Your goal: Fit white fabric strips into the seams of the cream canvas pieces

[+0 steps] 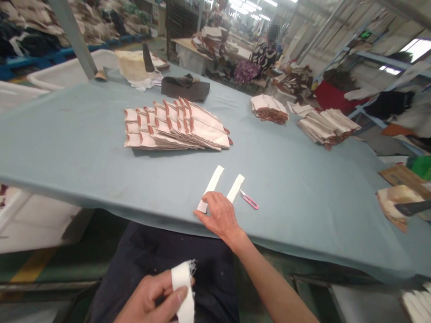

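Low in the view, over the lap, my left hand (pixel 156 297) pinches a short white fabric strip (pixel 185 310) with frayed threads at its upper end. My right hand (pixel 220 213) rests at the table's near edge, its thumb and fingertips on the lower end of a white strip (pixel 213 179); whether it grips the strip or only touches it is unclear. Just right of that, a second white strip (pixel 236 187) lies partly behind the right hand. Beside it is a small pink-handled thread snipper (pixel 250 200).
The blue-green covered table (pixel 77 141) bears a fanned stack of cream pieces with brown edges (pixel 174 126), a dark folded cloth (pixel 185 88) and more cream stacks (pixel 327 126) at the right. A person (pixel 266 54) sits farther back. A metal post (pixel 69 29) stands at left.
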### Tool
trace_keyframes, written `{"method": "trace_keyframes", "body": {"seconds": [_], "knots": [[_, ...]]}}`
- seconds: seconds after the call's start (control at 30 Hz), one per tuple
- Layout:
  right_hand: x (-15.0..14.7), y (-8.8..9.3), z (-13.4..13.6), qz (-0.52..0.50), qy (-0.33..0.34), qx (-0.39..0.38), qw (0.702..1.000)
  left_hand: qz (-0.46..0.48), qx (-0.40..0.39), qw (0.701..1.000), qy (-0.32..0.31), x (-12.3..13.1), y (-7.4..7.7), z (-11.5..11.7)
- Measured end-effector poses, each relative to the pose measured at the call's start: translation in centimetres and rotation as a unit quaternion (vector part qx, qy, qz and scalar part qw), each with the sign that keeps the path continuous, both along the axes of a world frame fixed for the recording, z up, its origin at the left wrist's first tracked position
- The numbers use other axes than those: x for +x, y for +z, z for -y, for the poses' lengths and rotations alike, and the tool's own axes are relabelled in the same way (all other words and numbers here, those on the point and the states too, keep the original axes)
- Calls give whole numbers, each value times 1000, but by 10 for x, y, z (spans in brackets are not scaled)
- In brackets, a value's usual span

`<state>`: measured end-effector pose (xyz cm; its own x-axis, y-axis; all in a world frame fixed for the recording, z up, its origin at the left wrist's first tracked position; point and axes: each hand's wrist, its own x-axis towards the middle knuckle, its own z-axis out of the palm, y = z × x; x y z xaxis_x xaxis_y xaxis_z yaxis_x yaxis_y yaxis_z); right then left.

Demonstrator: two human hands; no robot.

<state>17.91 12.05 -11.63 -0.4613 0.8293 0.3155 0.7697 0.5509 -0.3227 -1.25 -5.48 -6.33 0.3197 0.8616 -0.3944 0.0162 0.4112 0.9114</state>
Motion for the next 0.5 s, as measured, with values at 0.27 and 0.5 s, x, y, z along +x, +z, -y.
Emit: {"method": "trace_keyframes", "body": {"seconds": [0.27, 0.5], "knots": [[17, 60, 32, -99, -11, 18, 995, 101, -63, 983, 140, -4, 30, -19], [16, 105, 118, -115, 52, 64, 990, 97, -29, 981, 165, -2, 40, -28]]}}
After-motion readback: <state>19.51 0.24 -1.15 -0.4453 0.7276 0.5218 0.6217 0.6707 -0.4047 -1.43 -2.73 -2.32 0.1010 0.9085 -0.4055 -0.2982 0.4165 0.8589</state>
